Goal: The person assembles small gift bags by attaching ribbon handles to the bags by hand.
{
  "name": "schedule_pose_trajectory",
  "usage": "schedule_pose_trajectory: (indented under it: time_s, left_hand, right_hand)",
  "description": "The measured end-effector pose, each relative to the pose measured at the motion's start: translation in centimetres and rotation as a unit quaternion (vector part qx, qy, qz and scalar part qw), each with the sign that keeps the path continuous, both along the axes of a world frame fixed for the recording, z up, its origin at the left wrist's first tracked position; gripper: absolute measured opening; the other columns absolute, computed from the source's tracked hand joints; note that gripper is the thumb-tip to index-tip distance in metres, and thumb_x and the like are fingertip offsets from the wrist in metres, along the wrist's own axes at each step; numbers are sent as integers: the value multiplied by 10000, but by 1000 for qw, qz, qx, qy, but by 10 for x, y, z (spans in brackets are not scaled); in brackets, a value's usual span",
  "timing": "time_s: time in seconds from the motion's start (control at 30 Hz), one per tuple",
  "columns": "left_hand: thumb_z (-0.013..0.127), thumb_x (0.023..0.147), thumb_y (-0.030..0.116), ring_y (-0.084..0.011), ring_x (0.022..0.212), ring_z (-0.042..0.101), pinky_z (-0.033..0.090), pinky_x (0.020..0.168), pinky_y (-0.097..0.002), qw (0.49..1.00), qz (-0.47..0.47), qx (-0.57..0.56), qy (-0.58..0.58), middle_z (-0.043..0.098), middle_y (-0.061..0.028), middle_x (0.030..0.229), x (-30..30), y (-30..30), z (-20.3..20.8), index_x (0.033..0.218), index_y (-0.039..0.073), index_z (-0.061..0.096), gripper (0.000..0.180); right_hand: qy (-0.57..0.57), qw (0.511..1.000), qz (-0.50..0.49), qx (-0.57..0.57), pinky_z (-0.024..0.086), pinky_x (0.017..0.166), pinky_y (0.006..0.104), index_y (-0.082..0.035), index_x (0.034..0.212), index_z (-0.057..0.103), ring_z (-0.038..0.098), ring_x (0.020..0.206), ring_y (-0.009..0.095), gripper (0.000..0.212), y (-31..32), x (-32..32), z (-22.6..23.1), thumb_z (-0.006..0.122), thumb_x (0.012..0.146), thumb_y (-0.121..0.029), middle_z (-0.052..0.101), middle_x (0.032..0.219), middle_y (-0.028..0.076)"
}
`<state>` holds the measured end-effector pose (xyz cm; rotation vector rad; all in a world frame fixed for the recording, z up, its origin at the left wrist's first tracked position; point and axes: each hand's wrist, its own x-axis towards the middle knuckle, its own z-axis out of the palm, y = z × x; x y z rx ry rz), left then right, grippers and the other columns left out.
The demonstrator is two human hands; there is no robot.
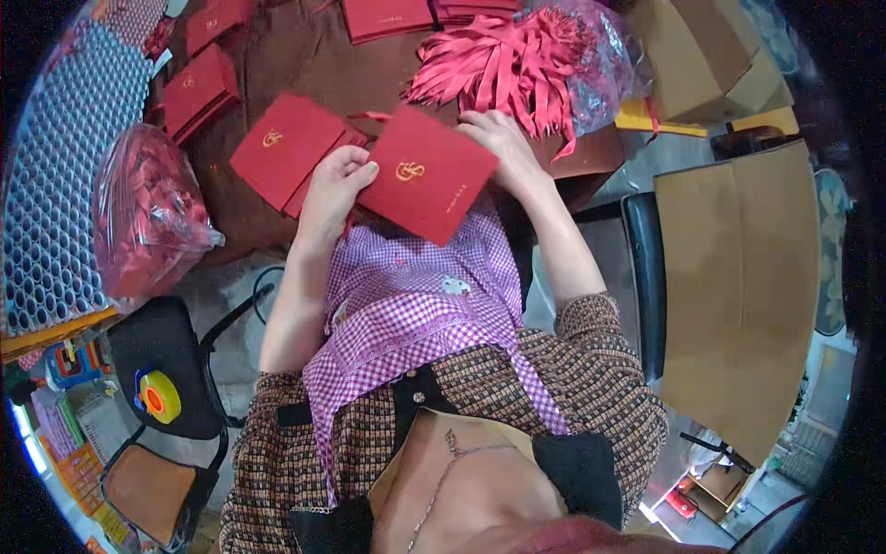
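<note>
A flat red square folder or pouch (429, 175) with a gold emblem is tilted toward me above my lap. My left hand (334, 189) pinches its left corner between thumb and fingers. At its right edge, partly behind it, is my right hand (506, 152), fingers bent; whatever they hold is hidden. A short bit of red ribbon (371, 116) shows past the folder's upper left edge. Under and left of my left hand lies a stack of matching red folders (284, 148). Beyond my right hand spreads a big bundle of red ribbons (503, 69).
More red folder stacks (198, 90) lie on the brown-covered table (277, 65). A clear bag of red pieces (152, 212) sits at left, beside a tube-patterned surface (55, 175). Cardboard boxes (738, 295) stand at right. A black chair holds a yellow tape roll (159, 397).
</note>
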<state>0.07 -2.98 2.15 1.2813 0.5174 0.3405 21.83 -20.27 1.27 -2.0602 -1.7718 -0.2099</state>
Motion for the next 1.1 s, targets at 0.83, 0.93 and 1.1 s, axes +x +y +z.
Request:
schedule_pose_trajectory:
  time_s: [0.83, 0.93, 1.1]
  left_hand:
    - [596, 806, 60, -55, 687, 527, 422, 602, -192, 967, -17, 226, 121, 585, -4, 770, 18, -8, -18, 1081, -60, 548, 304]
    - [603, 805, 77, -54, 680, 523, 424, 594, -201, 957, -19, 257, 134, 584, -3, 762, 23, -5, -33, 1070, -56, 557, 300]
    - [643, 795, 127, -63, 681, 536, 435, 594, -210, 945, -20, 293, 142, 600, -16, 768, 32, -10, -29, 1041, -50, 585, 308]
  right_hand:
    - [528, 825, -20, 200, 467, 672, 218, -15, 929, 609, 578, 760, 88, 115, 8, -36, 27, 616, 817, -35, 610, 830, -1]
    - [324, 931, -43, 160, 478, 691, 266, 7, 872, 611, 603, 786, 151, 99, 15, -58, 5, 628, 795, -52, 630, 834, 59]
    - [186, 973, -89, 104, 466, 749, 367, -3, 833, 600, 590, 810, 286, 94, 22, -72, -8, 615, 789, -85, 612, 817, 131]
